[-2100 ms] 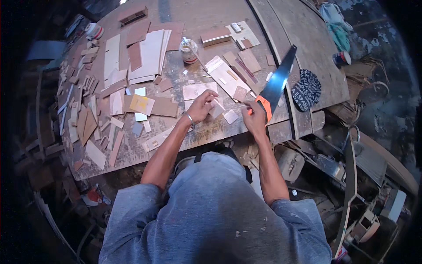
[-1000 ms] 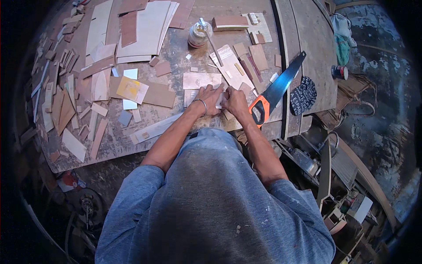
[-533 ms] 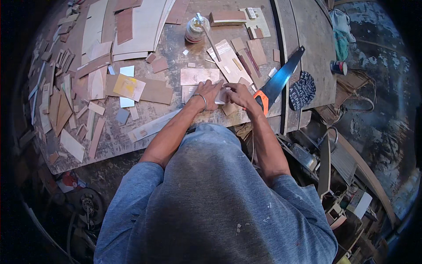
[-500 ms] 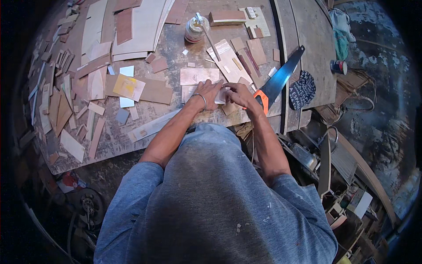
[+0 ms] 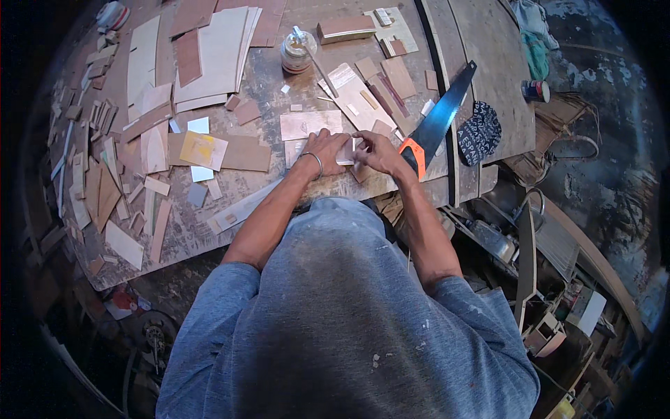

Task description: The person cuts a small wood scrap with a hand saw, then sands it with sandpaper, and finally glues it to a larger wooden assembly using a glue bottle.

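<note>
One small pale board (image 5: 345, 155) partly under left hand (image 5: 323, 151), grip spread flat; right hand (image 5: 377, 152) curled beside (its grip unclear).

On the right, the right hand (image 5: 377, 152) is blocked by the saw (image 5: 441, 114); bare worktop (image 5: 267, 78) is found between the jar (image 5: 296, 59) and the pale sheets (image 5: 218, 59).

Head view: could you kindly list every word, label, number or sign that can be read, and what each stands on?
Dark cap: white lettering, partly readable, not copied here.
Glass jar: any print too small to read.
Dark can, far right: label too small.
White tub, upper left: too blurred.
</note>
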{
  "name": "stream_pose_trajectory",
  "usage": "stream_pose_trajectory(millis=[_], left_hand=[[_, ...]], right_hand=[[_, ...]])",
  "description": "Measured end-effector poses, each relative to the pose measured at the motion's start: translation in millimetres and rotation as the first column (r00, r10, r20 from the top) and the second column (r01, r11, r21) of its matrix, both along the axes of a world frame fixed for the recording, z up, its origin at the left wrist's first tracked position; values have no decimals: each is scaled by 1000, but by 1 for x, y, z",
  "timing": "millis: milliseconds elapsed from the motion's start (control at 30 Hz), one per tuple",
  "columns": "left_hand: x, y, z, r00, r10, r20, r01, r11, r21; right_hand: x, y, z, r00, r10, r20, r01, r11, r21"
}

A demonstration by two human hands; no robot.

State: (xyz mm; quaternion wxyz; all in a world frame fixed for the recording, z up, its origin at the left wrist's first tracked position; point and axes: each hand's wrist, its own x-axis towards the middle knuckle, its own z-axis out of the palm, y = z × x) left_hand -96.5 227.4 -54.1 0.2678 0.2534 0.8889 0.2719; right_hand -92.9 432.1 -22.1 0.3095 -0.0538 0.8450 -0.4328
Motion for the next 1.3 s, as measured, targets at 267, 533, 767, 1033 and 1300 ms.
stream_pose_trajectory(millis=[267, 533, 767, 1033, 1300], left_hand=[[-2, 3, 5, 999, 10, 40, -10, 1000, -12], [0, 4, 0, 1000, 26, 9, -26, 999, 20], [-1, 3, 2, 1000, 9, 8, -9, 1000, -8], [-6, 5, 23, 995, -45, 93, 53, 995, -84], [6, -45, 23, 992, 128, 11, -128, 982, 141]], right_hand=[[22, -6, -10, 979, -203, -4, 203, 979, 4], [24, 4, -8, 978, -194, 81, 206, 963, -172], [24, 3, 4, 966, -168, 198, 218, 939, -264], [24, 10, -12, 984, -148, 103, 171, 944, -282], [20, 6, -7, 982, -144, 125, 168, 961, -217]])
